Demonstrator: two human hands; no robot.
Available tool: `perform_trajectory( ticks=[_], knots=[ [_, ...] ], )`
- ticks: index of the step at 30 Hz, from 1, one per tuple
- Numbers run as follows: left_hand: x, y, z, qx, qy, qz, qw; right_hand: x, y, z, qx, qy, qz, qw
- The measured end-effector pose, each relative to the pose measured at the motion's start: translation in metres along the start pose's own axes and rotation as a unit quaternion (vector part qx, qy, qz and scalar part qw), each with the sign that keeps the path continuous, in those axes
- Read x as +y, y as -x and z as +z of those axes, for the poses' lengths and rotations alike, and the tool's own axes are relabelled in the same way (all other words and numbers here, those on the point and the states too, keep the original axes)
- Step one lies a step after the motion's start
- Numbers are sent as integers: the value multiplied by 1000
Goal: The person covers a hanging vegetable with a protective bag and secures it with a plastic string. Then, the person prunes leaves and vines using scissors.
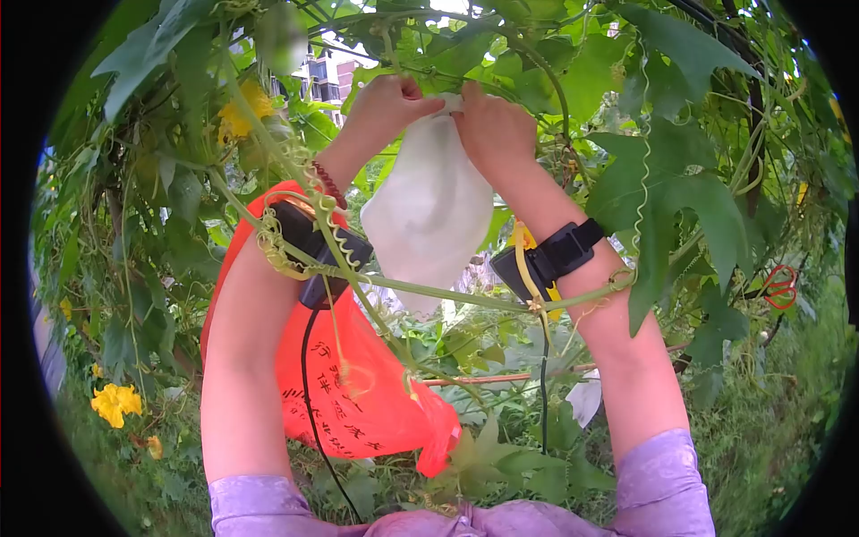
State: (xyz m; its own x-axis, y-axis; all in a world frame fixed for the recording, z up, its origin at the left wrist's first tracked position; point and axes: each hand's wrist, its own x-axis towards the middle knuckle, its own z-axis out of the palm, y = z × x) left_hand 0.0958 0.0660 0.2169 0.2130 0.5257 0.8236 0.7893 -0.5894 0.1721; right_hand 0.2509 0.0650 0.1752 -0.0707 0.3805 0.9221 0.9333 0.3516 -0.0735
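Up among the leaves, a translucent white bag (425,210) hangs with a faint long, darker shape inside it that I cannot make out clearly. My left hand (380,112) is closed in a pinch at the left of its gathered top. On the other side my right hand (497,130) pinches the same top edge, the fingertips partly hidden behind the hand. A red plastic bag (358,394) with dark printed writing hangs from my left forearm. Both forearms wear black strapped devices with cables.
Green vine stems (447,294) with curly tendrils cross in front of my forearms. Red-handled scissors (780,286) hang in the foliage at right. Yellow flowers (116,404) show at left, and a white piece (586,398) lies low behind my right arm. Broad leaves (671,197) crowd the right side.
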Motion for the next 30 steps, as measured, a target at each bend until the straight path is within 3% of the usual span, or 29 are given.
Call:
perform_trajectory(
  ticks=[6, 9, 11, 12, 14, 15, 17, 18, 20, 21, 23, 27, 29, 30],
  knots=[
    [11, 7, -5, 22, -63, -43, 997, -4, 6, -2, 59, 54, -66, 995],
    [20, 9, -1, 10, -80, -50, 995, 1, 11, -10, 83, -55, -62, 993],
    [17, 9, 6, 63, -100, -13, 993, 4, 15, -29, 28, -247, -43, 968],
    [19, 9, 6, 62, -99, -14, 993, 8, 13, -35, 27, -247, -42, 968],
    [23, 10, 5, 49, -81, -47, 994, 15, 5, -42, -89, -449, 25, 889],
    [22, 10, 5, 49, -79, -45, 995, 17, 2, -44, -88, -447, 26, 890],
    [15, 9, 3, 17, 3, -37, 999, 19, -2, -48, -219, -673, 37, 706],
    [13, 9, 2, 19, 4, -35, 999, 18, -2, -47, -217, -672, 35, 707],
    [8, 10, -1, -14, 95, -14, 995, 11, -1, -38, -187, -604, -40, 774],
    [9, 12, -3, -12, 92, -16, 996, 10, -1, -35, -187, -606, -43, 772],
    [11, 18, -6, -49, 219, -20, 974, 9, -3, -29, -102, -427, -141, 887],
    [7, 23, -11, -61, 249, -11, 967, 1, 5, -28, -44, -368, -213, 904],
    [12, 27, -18, -132, 254, -8, 958, 2, 10, -30, -45, -483, -65, 872],
    [12, 28, -18, -131, 255, -10, 958, 3, 9, -27, -47, -483, -66, 872]
  ],
)
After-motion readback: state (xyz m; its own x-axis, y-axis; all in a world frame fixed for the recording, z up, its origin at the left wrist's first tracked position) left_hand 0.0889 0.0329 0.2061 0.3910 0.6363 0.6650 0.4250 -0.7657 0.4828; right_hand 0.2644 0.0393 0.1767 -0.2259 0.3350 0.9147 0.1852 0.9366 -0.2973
